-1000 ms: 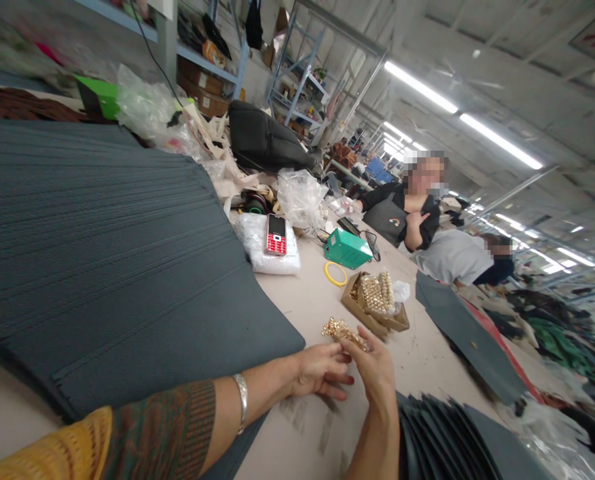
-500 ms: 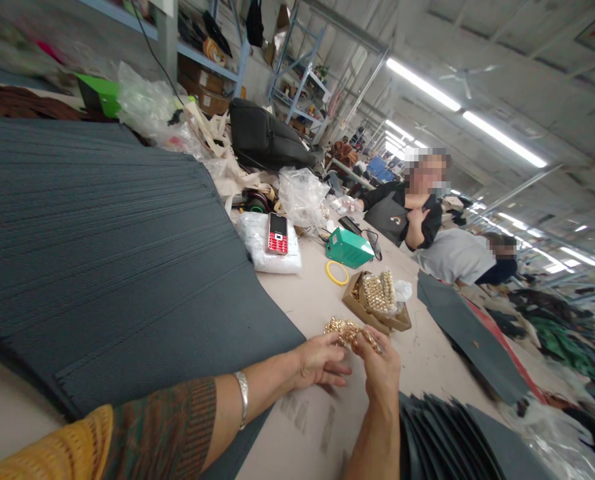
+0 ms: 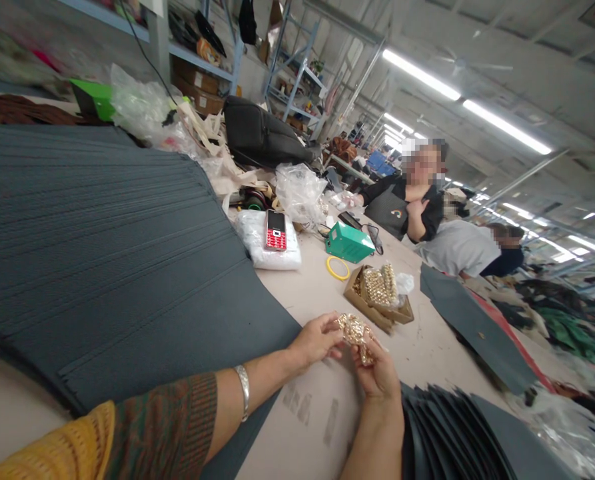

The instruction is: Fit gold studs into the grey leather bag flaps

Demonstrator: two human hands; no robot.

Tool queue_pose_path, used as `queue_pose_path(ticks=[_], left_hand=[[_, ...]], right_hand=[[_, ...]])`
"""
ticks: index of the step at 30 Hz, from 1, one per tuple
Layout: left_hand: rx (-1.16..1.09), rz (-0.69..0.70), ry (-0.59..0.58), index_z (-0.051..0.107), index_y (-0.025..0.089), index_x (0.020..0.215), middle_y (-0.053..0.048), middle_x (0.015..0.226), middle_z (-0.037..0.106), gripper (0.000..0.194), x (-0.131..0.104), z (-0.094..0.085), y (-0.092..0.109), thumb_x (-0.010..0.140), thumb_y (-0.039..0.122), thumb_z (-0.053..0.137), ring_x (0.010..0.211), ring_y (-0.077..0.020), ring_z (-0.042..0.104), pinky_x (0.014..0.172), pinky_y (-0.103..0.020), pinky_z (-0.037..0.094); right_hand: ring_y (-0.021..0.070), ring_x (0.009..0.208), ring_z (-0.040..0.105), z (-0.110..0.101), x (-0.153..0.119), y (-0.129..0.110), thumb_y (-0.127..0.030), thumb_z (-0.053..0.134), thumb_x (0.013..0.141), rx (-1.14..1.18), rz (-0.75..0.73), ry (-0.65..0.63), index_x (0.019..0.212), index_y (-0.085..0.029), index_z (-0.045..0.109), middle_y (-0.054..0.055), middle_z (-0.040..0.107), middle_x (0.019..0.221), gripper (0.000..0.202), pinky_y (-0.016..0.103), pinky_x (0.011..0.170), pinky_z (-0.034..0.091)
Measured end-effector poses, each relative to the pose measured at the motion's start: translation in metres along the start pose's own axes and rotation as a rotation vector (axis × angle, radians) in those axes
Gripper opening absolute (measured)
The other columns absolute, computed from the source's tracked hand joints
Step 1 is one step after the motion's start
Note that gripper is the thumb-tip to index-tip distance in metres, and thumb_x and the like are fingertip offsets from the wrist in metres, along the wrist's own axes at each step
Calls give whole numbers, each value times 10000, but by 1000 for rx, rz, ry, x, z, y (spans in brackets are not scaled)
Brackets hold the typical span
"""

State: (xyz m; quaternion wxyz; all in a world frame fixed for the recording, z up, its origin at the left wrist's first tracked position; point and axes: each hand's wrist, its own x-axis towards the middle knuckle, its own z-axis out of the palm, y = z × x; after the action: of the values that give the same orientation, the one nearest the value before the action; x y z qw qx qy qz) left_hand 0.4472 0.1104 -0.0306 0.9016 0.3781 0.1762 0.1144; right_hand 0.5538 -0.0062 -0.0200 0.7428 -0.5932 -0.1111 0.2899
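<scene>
A bunched gold chain (image 3: 353,329) is held above the table between my two hands. My left hand (image 3: 316,343), a silver bangle on its wrist, pinches the bunch from the left with thumb and forefinger. The fingers of my right hand (image 3: 378,373) are curled round its right end, partly hiding it. Just beyond them stands a small open cardboard box (image 3: 370,312) with more gold chain (image 3: 377,287) and some clear plastic in it.
Large stacked dark grey sheets (image 3: 157,280) cover the left. More dark pieces (image 3: 447,427) fan out beside my right forearm. Farther back are a yellow tape roll (image 3: 338,268), a green box (image 3: 350,242) and a red phone (image 3: 276,231) on a white packet. A person (image 3: 402,203) sits across.
The gold chain has been turned and gathered into a tighter bunch. My left fingers have closed in on it, and my right hand has rolled so its palm faces up more.
</scene>
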Motion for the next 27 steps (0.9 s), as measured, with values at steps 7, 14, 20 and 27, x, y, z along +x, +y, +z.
queue_pose_path(ticks=[7, 14, 20, 27], left_hand=[[-13, -17, 1, 641, 113, 989, -54, 846, 652, 248, 4, -1, 1, 743, 88, 640, 659, -92, 608, 572, -176, 513], [30, 45, 102, 613, 121, 849, -34, 790, 654, 162, 3, 1, 2, 716, 192, 671, 635, -108, 605, 548, -194, 488], [123, 151, 195, 555, 152, 731, 22, 656, 603, 89, 7, -2, 2, 760, 219, 605, 542, -108, 564, 486, -206, 474], [258, 181, 265, 547, 164, 699, 15, 641, 624, 57, 7, -5, 2, 743, 165, 584, 590, -136, 609, 512, -219, 501]], right_hand=[[213, 766, 668, 9, -6, -3, -291, 829, 579, -72, 11, 38, 999, -165, 643, 68, 704, 951, 476, 303, 634, 546], [225, 831, 661, 16, -7, -11, -327, 836, 574, -307, -152, 23, 974, -182, 691, 61, 714, 958, 450, 341, 746, 528], [294, 983, 632, 29, -11, -22, -431, 755, 656, -633, -191, -96, 898, -174, 745, 103, 714, 1013, 353, 429, 891, 487], [284, 1015, 620, 52, -19, -28, -414, 713, 686, -968, -381, -74, 818, -215, 757, 100, 691, 1061, 243, 414, 922, 466]])
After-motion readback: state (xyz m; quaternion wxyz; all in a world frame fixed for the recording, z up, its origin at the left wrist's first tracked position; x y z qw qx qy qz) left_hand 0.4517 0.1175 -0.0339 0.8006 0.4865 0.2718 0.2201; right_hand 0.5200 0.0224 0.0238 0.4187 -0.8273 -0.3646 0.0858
